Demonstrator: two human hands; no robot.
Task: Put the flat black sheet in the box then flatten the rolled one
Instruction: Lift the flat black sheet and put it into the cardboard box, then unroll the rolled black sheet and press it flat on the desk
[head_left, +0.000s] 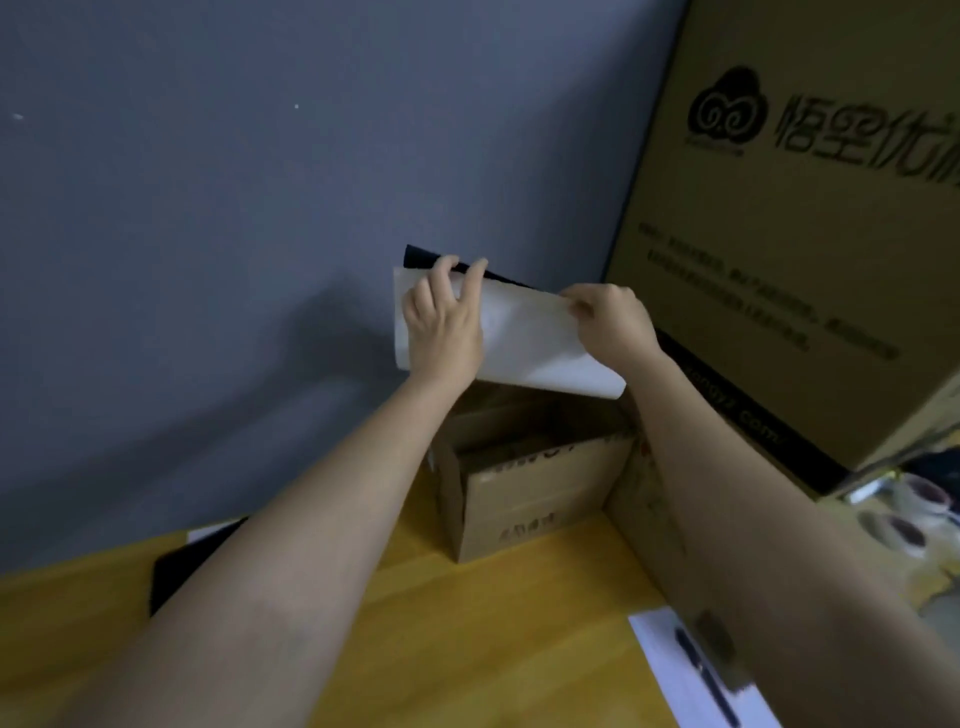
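Both hands hold one sheet (524, 338) in the air above the small open cardboard box (524, 493). The sheet shows its white backing toward me, and its black face peeks out along the top edge. My left hand (444, 322) grips the sheet's left side, fingers curled over the top edge. My right hand (610, 322) pinches the upper right edge. The sheet curves slightly and tilts down to the right. A second black sheet (179, 569) lies flat on the yellow table (467, 623) at the left, partly hidden by my left forearm.
A large printed cardboard box (810, 234) stands at the right, close behind the small box. A grey wall (208, 208) rises behind the table. A white paper with a black pen (696, 670) lies at the lower right. Tape rolls (919, 499) sit at the far right.
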